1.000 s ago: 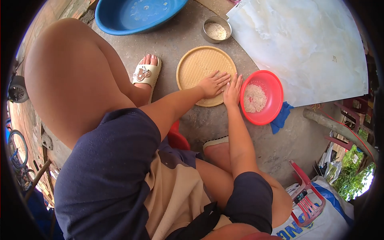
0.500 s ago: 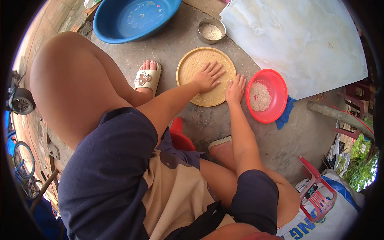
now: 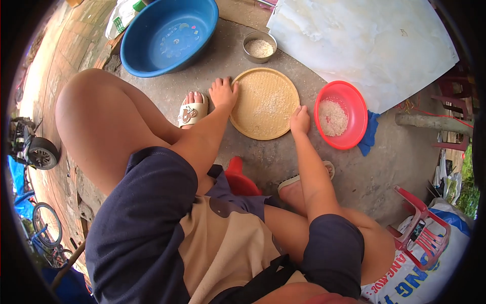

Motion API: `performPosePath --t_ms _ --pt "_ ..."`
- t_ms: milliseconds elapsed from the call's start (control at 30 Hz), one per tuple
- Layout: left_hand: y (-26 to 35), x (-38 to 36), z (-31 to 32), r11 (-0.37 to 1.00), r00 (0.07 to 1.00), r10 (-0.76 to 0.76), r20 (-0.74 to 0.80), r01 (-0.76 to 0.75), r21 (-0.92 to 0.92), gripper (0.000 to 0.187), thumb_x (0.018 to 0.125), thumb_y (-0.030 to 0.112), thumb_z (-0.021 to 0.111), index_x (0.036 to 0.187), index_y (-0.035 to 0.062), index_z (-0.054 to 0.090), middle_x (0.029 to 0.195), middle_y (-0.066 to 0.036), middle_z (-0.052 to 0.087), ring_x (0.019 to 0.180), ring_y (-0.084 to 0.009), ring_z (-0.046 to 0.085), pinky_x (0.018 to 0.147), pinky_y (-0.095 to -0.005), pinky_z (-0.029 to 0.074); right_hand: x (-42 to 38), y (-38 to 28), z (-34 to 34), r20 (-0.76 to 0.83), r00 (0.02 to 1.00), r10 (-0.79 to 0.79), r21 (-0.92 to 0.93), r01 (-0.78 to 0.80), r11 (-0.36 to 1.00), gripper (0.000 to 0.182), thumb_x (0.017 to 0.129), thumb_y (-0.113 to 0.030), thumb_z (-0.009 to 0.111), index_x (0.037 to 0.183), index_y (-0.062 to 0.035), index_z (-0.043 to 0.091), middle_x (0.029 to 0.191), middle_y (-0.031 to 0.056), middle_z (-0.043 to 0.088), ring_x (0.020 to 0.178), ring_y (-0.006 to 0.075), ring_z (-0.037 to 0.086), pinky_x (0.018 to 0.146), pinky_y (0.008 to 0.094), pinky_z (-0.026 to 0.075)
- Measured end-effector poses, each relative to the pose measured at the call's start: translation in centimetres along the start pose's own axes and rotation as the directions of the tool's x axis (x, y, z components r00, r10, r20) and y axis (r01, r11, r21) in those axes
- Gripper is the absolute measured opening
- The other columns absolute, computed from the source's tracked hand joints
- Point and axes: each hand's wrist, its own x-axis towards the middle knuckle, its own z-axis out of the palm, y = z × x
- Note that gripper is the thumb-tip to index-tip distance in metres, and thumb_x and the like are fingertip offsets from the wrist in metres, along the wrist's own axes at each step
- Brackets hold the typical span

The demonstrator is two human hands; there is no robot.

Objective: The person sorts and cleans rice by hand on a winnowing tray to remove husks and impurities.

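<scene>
A round woven bamboo tray [image 3: 253,109] rests on the concrete ground in front of me, with pale grains scattered over it. My left hand [image 3: 223,95] is at its left rim, fingers spread and the thumb side touching the edge. At the right rim, my right hand [image 3: 299,121] has its fingers curled round the edge. Just right of that hand stands a red plastic basin [image 3: 358,114] holding white rice grains [image 3: 333,117]. Beyond the tray is a steel bowl [image 3: 260,59] with more pale grains in it.
A large blue basin [image 3: 131,53] stands at the upper left. A pale marbled sheet [image 3: 364,45] covers the upper right. Blue cloth [image 3: 370,134] lies beside the red basin. At lower right, a red plastic chair [image 3: 412,202] lies by a printed sack [image 3: 400,283].
My left hand has moved left from the tray's surface to its left rim. My right hand has slid down along the right rim and curled its fingers. The view has shifted slightly.
</scene>
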Motion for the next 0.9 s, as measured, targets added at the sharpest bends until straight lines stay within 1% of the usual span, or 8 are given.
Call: performPosePath --t_ms 33,100,167,300,467,667,767,900 --pt "0.1 -0.9 0.4 0.996 0.997 0.076 0.035 -0.074 -0.049 0.033 0.082 0.032 0.055 0.106 0.0101 0.059 0.102 -0.012 0.055 0.093 -0.0299 0.054 0.083 -0.0456 0.039 0.5 0.5 0.0 -0.011 1.000 -0.011 -0.036 0.011 0.999 0.028 0.093 -0.028 0.037 0.097 -0.0022 0.045 0.086 0.0244 0.060 0.081 0.0413 0.059 0.069 0.0502 0.045" --pt "2.6 -2.3 1.4 0.980 0.998 -0.049 0.035 0.055 -0.192 0.024 0.084 0.024 0.053 0.103 0.0102 0.059 0.099 -0.013 0.054 0.088 -0.0330 0.058 0.073 -0.0418 0.048 1.9 2.6 -0.2 -0.164 0.974 -0.156 -0.094 0.142 0.985 0.027 0.094 -0.027 0.035 0.095 -0.0018 0.045 0.082 0.0247 0.060 0.077 0.0422 0.059 0.066 0.0513 0.045" --pt "4.4 -3.0 1.3 0.964 0.995 -0.064 0.080 0.082 -0.251 0.025 0.086 0.023 0.050 0.107 0.0117 0.059 0.101 -0.012 0.054 0.090 -0.0321 0.058 0.077 -0.0414 0.048 2.4 4.3 0.1 -0.316 0.915 -0.249 -0.112 0.225 0.968 0.027 0.094 -0.027 0.034 0.094 -0.0017 0.044 0.079 0.0251 0.060 0.075 0.0425 0.060 0.065 0.0517 0.045" --pt "2.4 -0.7 -0.1 0.955 0.995 0.050 0.087 -0.022 -0.295 0.027 0.089 0.025 0.048 0.110 0.0127 0.059 0.102 -0.012 0.055 0.091 -0.0326 0.057 0.077 -0.0411 0.048 0.5 0.8 -1.7 -0.139 0.989 -0.047 -0.009 0.047 0.999 0.028 0.095 -0.029 0.032 0.097 -0.0030 0.041 0.075 0.0248 0.061 0.072 0.0431 0.060 0.063 0.0522 0.045" --pt "-3.0 1.3 -1.2 0.978 0.999 -0.027 0.035 0.033 -0.206 0.028 0.090 0.027 0.046 0.110 0.0124 0.058 0.101 -0.016 0.058 0.088 -0.0341 0.059 0.073 -0.0430 0.049 0.6 -4.9 0.2 -0.082 0.979 -0.188 0.104 0.196 0.975 0.028 0.096 -0.031 0.032 0.093 -0.0033 0.039 0.076 0.0261 0.060 0.074 0.0452 0.059 0.064 0.0541 0.044" --pt "4.9 -1.9 -0.8 0.958 0.982 0.073 0.175 -0.021 -0.286 0.028 0.089 0.029 0.047 0.110 0.0132 0.058 0.104 -0.014 0.059 0.092 -0.0343 0.058 0.080 -0.0424 0.047 2.6 6.1 0.2 -0.211 0.975 -0.063 0.002 0.065 0.998 0.026 0.096 -0.030 0.032 0.095 -0.0055 0.041 0.074 0.0238 0.061 0.070 0.0432 0.059 0.059 0.0532 0.043" --pt "4.7 -0.9 -0.9 0.948 0.979 0.124 0.164 -0.068 -0.310 0.028 0.089 0.029 0.046 0.110 0.0144 0.058 0.106 -0.012 0.059 0.094 -0.0334 0.058 0.080 -0.0422 0.047 0.9 4.2 -0.7 -0.167 0.984 0.054 0.025 -0.050 0.998 0.026 0.096 -0.030 0.032 0.095 -0.0056 0.041 0.075 0.0249 0.060 0.071 0.0432 0.059 0.059 0.0534 0.043" --pt "-1.4 2.1 -1.4 0.981 0.991 0.056 0.123 -0.032 -0.191 0.028 0.089 0.029 0.045 0.109 0.0142 0.059 0.100 -0.015 0.061 0.089 -0.0342 0.060 0.075 -0.0441 0.048 -0.3 -2.3 1.4 -0.089 0.995 -0.053 0.085 0.061 0.995 0.027 0.096 -0.031 0.032 0.094 -0.0055 0.040 0.077 0.0256 0.060 0.076 0.0450 0.059 0.064 0.0531 0.044"
